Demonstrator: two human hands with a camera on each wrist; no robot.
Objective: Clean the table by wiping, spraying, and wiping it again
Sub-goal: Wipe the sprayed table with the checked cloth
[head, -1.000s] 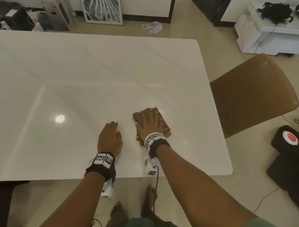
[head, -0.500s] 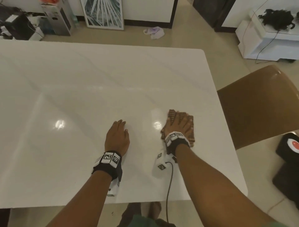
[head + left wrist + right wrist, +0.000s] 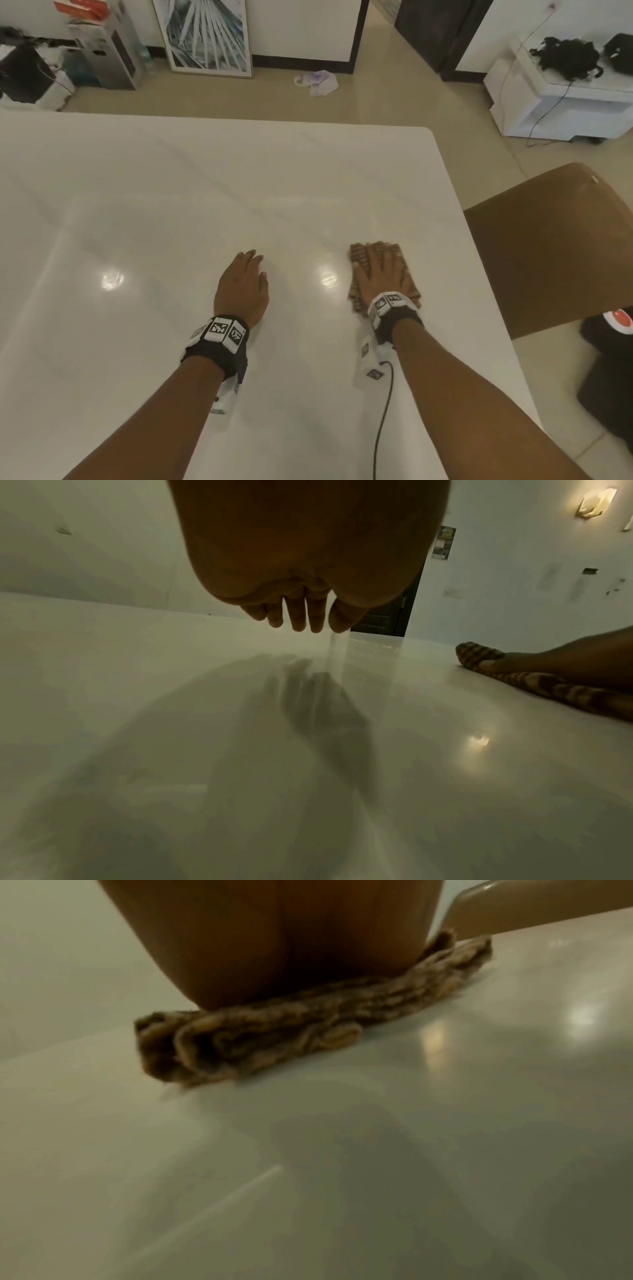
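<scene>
A folded brown patterned cloth (image 3: 409,274) lies on the glossy white table (image 3: 171,192) near its right edge. My right hand (image 3: 378,270) lies flat on the cloth with fingers spread and straight, pressing it down. In the right wrist view the palm (image 3: 274,947) covers the cloth (image 3: 257,1034), whose folded edge sticks out below it. My left hand (image 3: 245,284) rests flat on the bare table to the left of the cloth, fingers straight and holding nothing. The left wrist view shows those fingers (image 3: 301,615) above the tabletop, with the cloth (image 3: 534,683) at the right. No spray bottle is in view.
A brown chair (image 3: 555,246) stands close against the table's right side. A black cable (image 3: 383,411) trails from my right wrist over the front edge. Boxes (image 3: 106,48), a framed picture (image 3: 205,34) and a white unit (image 3: 561,99) stand on the floor beyond the table.
My right hand has slid the cloth to the right across the table, toward the chair side. My left hand has stayed flat on the table.
</scene>
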